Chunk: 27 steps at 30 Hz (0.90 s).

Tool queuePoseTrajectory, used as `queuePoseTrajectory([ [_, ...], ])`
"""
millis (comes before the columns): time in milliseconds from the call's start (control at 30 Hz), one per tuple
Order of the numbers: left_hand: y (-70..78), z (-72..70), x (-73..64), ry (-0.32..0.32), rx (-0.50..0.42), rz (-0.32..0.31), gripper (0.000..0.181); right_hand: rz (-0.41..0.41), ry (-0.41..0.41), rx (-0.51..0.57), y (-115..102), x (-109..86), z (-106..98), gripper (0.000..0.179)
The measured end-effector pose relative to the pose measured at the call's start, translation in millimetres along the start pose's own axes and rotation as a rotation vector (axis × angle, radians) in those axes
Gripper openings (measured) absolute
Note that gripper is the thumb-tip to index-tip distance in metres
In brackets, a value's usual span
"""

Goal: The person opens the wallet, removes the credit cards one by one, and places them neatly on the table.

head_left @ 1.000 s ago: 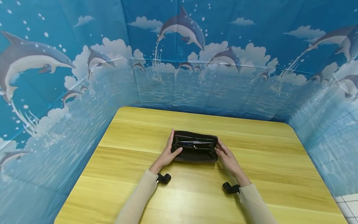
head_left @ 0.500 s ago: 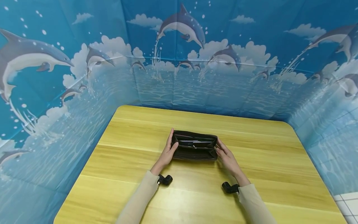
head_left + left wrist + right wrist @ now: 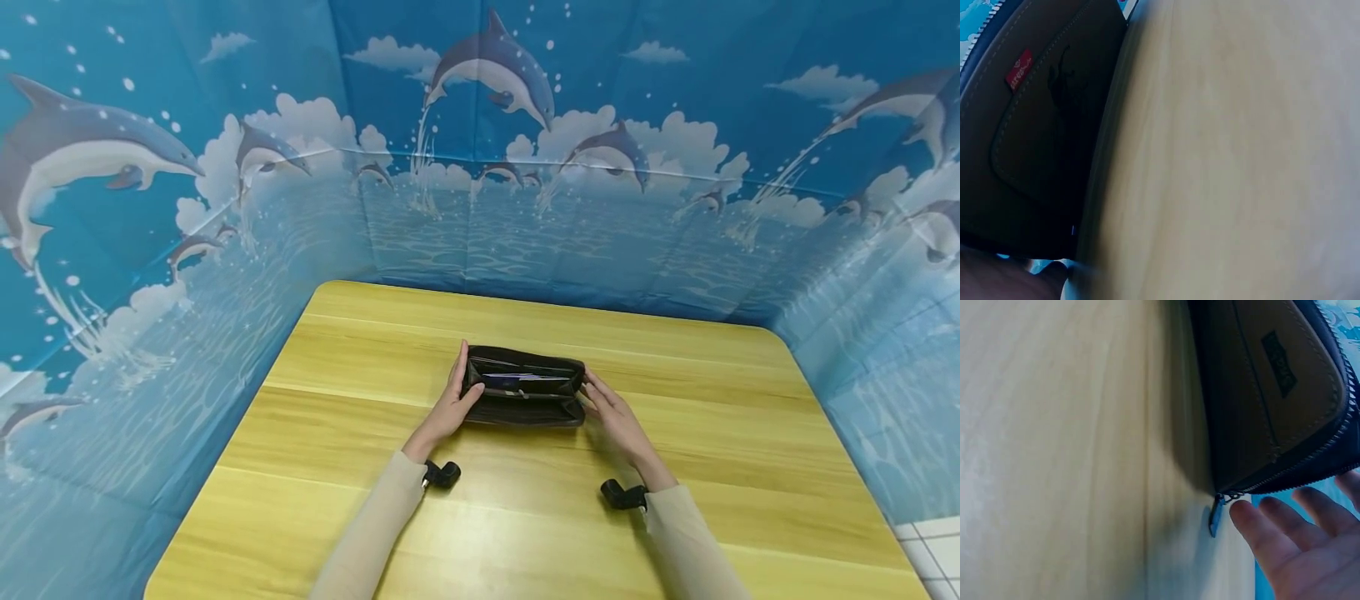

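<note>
Your wallet sits just below the middle of the head view, unzipped, its mouth gaping towards you. Whether its lower edge rests on the surface or hangs just over it, you can't tell for certain from these views. What look like cards stand loose-edged in the upper compartment; tip the mouth too far down the frame and they could slide out. A small inner pull lies at the divider, where a card being drawn up might snag.

Your left hand grips the wallet's left end, thumb hooked over the near wall and fingers along the outside. That thumb sits close to the cards' left edge, so it may get in their way. Your right hand doesn't clasp anything: its fingers lie relaxed, tips at the wallet's right end. With the firm hold on one side only, a tug inside could twist the wallet or let the right end fold in.

In the right wrist view, the outer zip pull dangles off the lower corner, just beside a fingertip; a careless finger could catch it and drag that corner. Further out, the black wrist camera at lower right could knock the surface if you drop that wrist.
</note>
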<state>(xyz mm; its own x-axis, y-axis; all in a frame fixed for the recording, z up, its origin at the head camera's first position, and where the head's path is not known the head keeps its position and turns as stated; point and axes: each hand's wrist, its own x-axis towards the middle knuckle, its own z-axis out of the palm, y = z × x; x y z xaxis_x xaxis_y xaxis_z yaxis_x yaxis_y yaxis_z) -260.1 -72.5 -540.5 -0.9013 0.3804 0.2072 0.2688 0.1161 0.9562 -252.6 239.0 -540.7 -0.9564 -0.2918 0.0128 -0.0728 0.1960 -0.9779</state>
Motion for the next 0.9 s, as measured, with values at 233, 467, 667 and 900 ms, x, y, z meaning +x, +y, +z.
queuePoseTrajectory([
  [233,2.9,3.4,0.1,0.023,0.028,-0.012,0.069,-0.177,0.087,-0.062,-13.7,1.3,-0.9,0.049],
  [467,6.8,4.7,0.7,0.045,0.035,-0.010,0.068,-0.288,0.071,-0.266,-46.8,3.5,10.9,0.038],
  [667,9.0,4.2,2.5,0.046,0.047,-0.014,0.067,-0.291,0.094,-0.414,-33.3,29.5,8.9,0.026],
  [900,2.2,5.0,4.6,0.058,0.038,-0.032,0.067,-0.204,0.019,-0.477,-35.3,49.9,12.5,0.022],
])
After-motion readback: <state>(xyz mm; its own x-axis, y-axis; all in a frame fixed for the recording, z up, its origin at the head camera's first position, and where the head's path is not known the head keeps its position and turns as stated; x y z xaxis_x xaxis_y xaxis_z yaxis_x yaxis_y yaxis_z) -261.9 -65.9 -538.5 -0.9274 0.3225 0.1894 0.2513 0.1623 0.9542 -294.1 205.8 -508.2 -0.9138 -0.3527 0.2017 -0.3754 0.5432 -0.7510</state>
